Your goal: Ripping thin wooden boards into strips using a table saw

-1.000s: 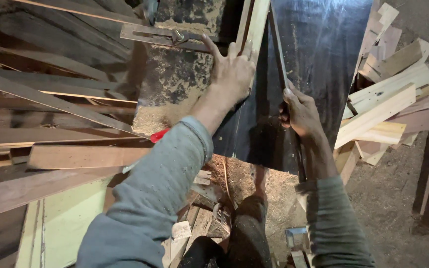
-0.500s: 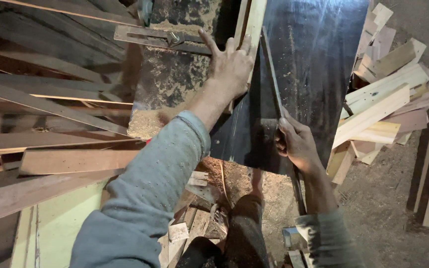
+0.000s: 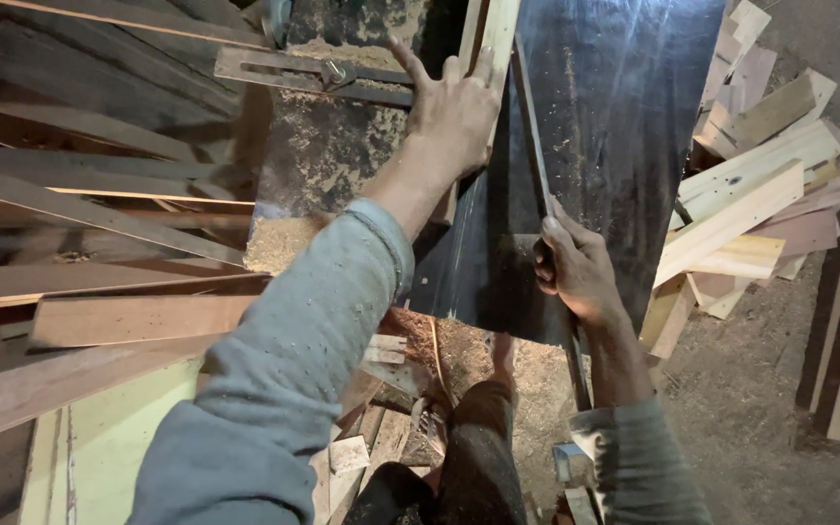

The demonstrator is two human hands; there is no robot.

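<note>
A dark shiny saw table top [image 3: 624, 146] dusted with sawdust fills the upper middle. My left hand [image 3: 451, 115] lies flat with fingers spread at the table's left edge, next to a pale wooden strip [image 3: 494, 39] running away from me. My right hand [image 3: 576, 267] is closed around a thin dark wooden strip [image 3: 534, 146] that lies lengthwise on the table and extends past my wrist toward the floor.
Long planks [image 3: 99, 233] are stacked on the left. A metal bracket [image 3: 313, 73] lies on a sawdust-covered surface behind my left hand. Pale offcuts [image 3: 751, 204] are piled at the right. Scraps and sawdust [image 3: 410, 360] litter the floor by my legs.
My right hand has slid back toward me along the thin strip, from high on the table to near its front edge. The left hand has stayed at the table's left edge.
</note>
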